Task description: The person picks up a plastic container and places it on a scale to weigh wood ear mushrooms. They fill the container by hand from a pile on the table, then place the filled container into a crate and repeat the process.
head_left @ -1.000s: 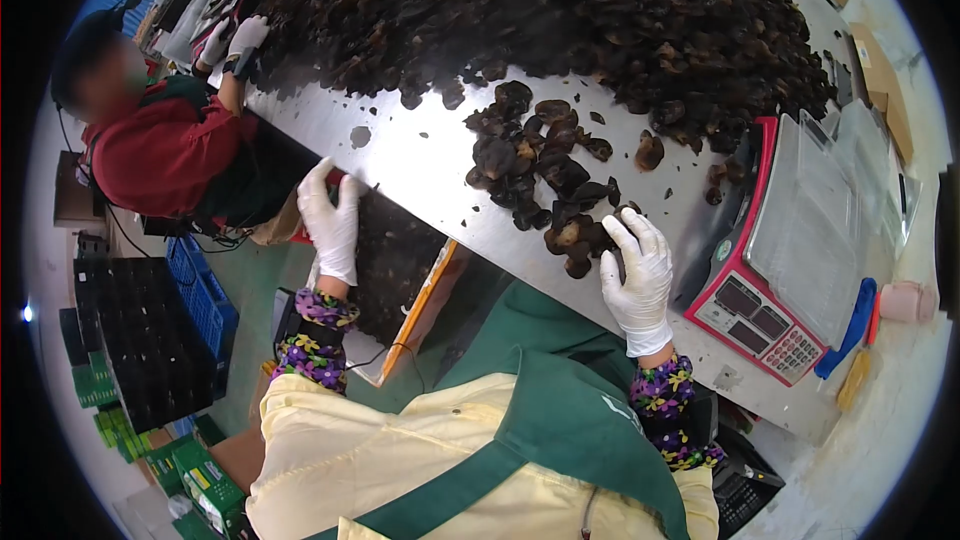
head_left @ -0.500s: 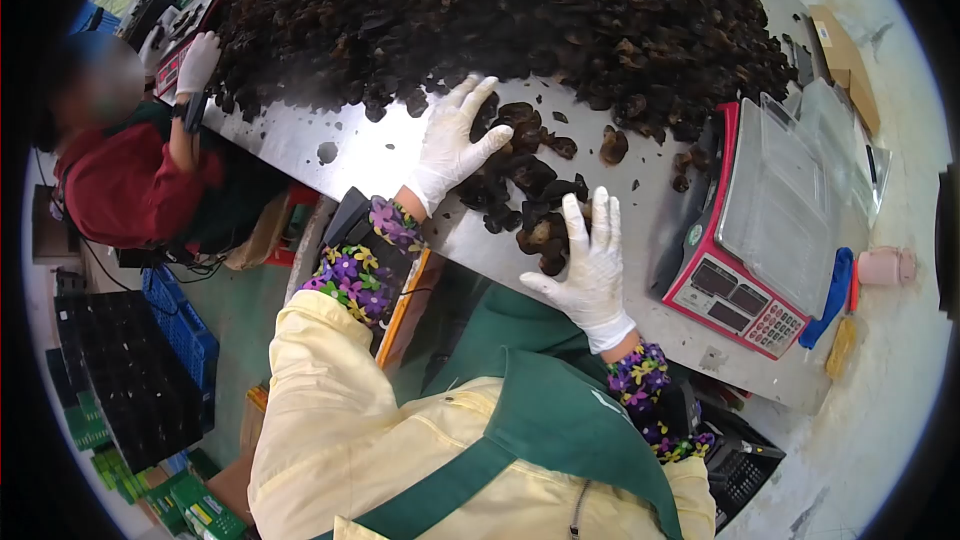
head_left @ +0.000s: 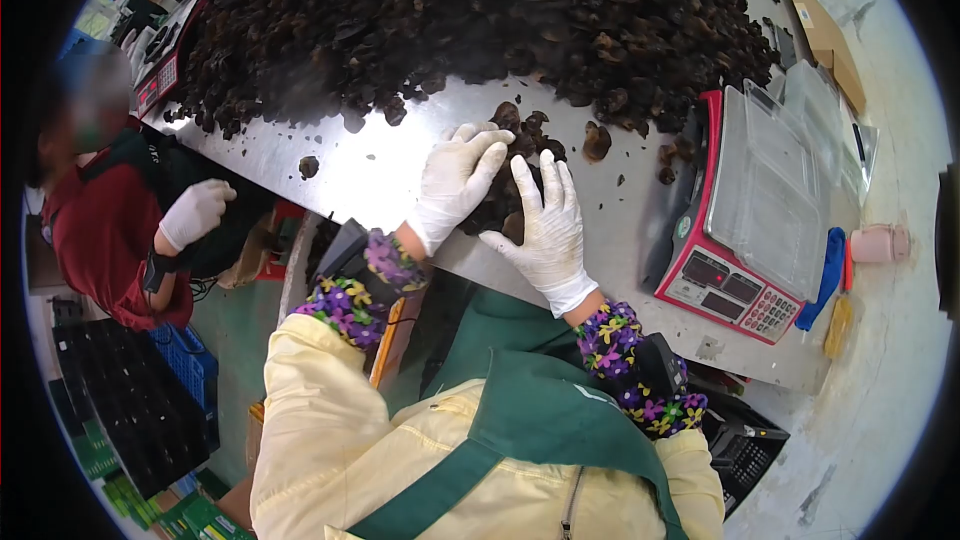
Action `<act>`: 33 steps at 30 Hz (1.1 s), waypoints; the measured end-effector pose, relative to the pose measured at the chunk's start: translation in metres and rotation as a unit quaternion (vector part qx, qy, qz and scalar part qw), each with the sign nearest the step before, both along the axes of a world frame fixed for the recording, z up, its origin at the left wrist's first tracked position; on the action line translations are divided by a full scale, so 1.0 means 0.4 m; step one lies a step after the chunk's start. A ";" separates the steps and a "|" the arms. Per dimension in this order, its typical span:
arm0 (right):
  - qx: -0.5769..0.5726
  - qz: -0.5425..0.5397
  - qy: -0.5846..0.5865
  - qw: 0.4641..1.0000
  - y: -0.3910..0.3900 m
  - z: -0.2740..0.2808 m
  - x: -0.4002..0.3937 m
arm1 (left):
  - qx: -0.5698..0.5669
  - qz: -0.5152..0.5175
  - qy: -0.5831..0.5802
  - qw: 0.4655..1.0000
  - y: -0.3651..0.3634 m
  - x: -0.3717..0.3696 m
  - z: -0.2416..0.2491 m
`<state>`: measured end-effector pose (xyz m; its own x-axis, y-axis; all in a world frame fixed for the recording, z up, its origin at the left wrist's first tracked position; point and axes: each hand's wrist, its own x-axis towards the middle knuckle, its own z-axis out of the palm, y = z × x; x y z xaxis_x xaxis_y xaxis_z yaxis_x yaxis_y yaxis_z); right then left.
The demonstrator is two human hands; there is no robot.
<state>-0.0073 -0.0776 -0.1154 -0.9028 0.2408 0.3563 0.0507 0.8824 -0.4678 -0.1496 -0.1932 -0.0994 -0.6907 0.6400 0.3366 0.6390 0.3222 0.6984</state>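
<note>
A small pile of dark brown, dried wood-ear-like mushroom pieces (head_left: pixel 508 118) lies on the metal table, mostly covered by my gloved hands. My left hand (head_left: pixel 458 182) rests against its left side, fingers laid over the upper edge and thumb apart. On the right side, my right hand (head_left: pixel 548 230) lies over the pieces with fingers stretched out and thumb spread. The hands are close together, and a few pieces show between and below them. Neither hand is closed around a piece. One loose brown piece (head_left: pixel 596 141) sits to the right of the pile.
A large heap of the same mushrooms (head_left: pixel 460 20) covers the back of the metal table (head_left: pixel 620 270). A red scale (head_left: pixel 735 295) with a clear tray stands at right, near a pink cup (head_left: pixel 880 243). At left, a co-worker (head_left: pixel 120 210) stands beside another scale (head_left: pixel 158 80).
Both my hands have come together over the small pile, the right one moving up and left. Pieces that lay exposed are now covered. The co-worker's gloved hand has moved down from the table.
</note>
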 end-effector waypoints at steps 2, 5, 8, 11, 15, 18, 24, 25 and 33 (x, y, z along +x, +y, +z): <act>-0.002 0.007 0.004 1.000 0.002 0.002 0.006 | -0.046 -0.035 0.024 0.998 -0.037 0.002 0.021; -0.009 0.007 -0.006 1.000 -0.001 0.018 0.015 | -0.087 -0.050 0.042 0.994 -0.079 0.020 0.004; 0.010 0.004 -0.017 1.000 -0.009 0.020 0.015 | -0.090 -0.021 0.105 0.990 -0.071 0.056 -0.029; 0.013 -0.012 -0.014 1.000 -0.015 0.007 -0.002 | -0.028 0.069 0.093 0.993 0.000 0.072 -0.014; 0.022 -0.013 0.019 0.999 -0.003 -0.015 -0.017 | 0.148 0.066 -0.116 0.980 0.060 0.105 -0.030; -0.042 0.016 0.035 0.998 0.008 -0.016 -0.017 | 0.215 0.107 -0.358 0.902 0.068 0.126 -0.011; -0.120 0.060 0.092 0.987 0.030 0.007 -0.003 | 0.291 0.098 -0.481 0.822 0.075 0.139 0.033; -0.128 0.061 0.104 0.984 0.039 0.012 0.000 | 0.309 0.095 -0.481 0.815 0.087 0.146 0.039; -0.005 0.020 0.204 0.979 0.256 0.350 0.125 | 0.275 -0.005 -0.379 0.883 0.309 0.263 0.396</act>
